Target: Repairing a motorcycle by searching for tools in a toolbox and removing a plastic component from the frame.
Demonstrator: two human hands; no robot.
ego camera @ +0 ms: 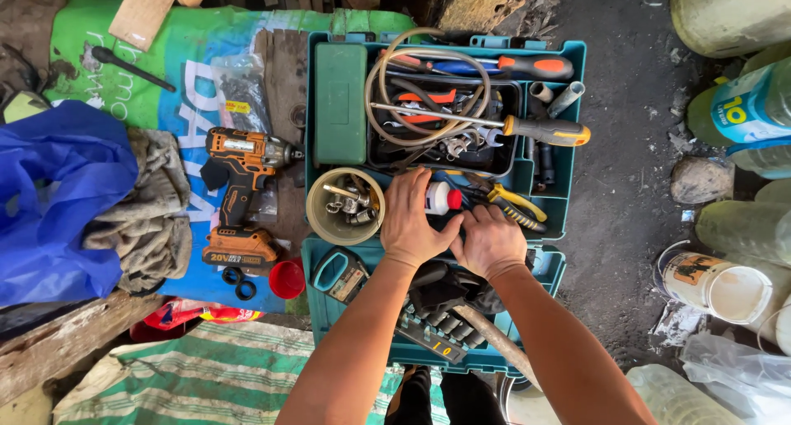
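Observation:
An open teal toolbox (568, 62) lies below me, packed with tools. My left hand (414, 219) rests palm down on its middle, fingers over a small white bottle with a red cap (445, 198). My right hand (489, 242) sits just beside it, knuckles bent, touching items near yellow-handled pliers (515, 204). What either hand grips is hidden under the fingers. A round tan cup of metal bits (344, 205) stands left of my left hand. A long screwdriver with an orange and grey handle (544, 131) and a coiled hose (428, 79) lie in the upper tray.
An orange cordless impact driver (239, 190) lies left of the box on a green and blue sack, beside grey rags (156, 219) and a blue bag (49, 202). A red cap (286, 279) sits near it. Plastic bottles and an open paint can (717, 286) crowd the right.

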